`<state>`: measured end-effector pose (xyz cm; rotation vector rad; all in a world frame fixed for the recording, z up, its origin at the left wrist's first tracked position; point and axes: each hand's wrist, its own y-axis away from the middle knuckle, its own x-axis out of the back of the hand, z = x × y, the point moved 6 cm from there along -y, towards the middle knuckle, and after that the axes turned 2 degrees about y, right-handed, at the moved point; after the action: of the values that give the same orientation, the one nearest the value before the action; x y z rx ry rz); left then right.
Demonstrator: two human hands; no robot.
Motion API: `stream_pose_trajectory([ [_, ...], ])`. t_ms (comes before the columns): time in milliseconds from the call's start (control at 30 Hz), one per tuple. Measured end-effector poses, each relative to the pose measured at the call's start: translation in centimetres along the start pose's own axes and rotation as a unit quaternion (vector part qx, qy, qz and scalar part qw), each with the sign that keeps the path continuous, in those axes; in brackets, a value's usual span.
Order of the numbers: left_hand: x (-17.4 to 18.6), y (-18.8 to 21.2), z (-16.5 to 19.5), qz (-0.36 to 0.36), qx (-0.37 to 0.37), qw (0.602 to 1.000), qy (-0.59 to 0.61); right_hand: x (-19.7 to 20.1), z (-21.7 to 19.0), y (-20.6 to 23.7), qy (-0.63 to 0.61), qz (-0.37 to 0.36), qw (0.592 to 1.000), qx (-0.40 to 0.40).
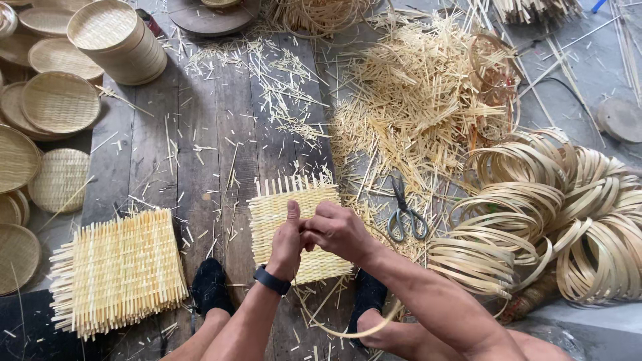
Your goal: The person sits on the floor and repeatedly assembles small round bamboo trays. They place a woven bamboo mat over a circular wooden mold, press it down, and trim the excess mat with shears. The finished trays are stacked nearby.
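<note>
The left hand and the right hand are pressed together over a square woven bamboo mat; both are clenched, thumb up on the left, and what is gripped between them cannot be told for sure — a curved bamboo strip is seen bending away below the right forearm. A black wristband is worn on the left wrist. The mat is laid flat on the wooden planks, directly under the hands, with loose strip ends sticking out at its far edge. Two dark-socked feet are set just nearer than the mat, one on each side.

Left of the hands, a stack of similar woven mats is placed. Just right of the hands, scissors are lying among offcuts, and further right coiled bamboo hoops are piled. Beyond the hands, a heap of cut bamboo slivers is spread — and at far left, round woven trays are stacked.
</note>
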<state>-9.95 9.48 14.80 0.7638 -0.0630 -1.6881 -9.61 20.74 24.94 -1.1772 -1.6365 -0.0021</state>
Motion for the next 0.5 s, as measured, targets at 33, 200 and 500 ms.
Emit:
stream_pose_trajectory([
  [33, -0.1, -0.1, 0.2, -0.018, -0.015, 1.000, 0.003, 0.0, 0.5, -0.1, -0.020, -0.003, 1.000, -0.011],
  [200, 2.3, -1.1, 2.7, -0.030, -0.041, 0.996, 0.068, 2.1, 6.7, 0.3, -0.163, 0.027, 0.954, -0.251],
  [500, 7.5, -3.2, 4.6, -0.014, -0.038, 0.956, 0.290, -1.4, 12.6, 6.3, -0.693, 0.134, 0.577, -0.411],
])
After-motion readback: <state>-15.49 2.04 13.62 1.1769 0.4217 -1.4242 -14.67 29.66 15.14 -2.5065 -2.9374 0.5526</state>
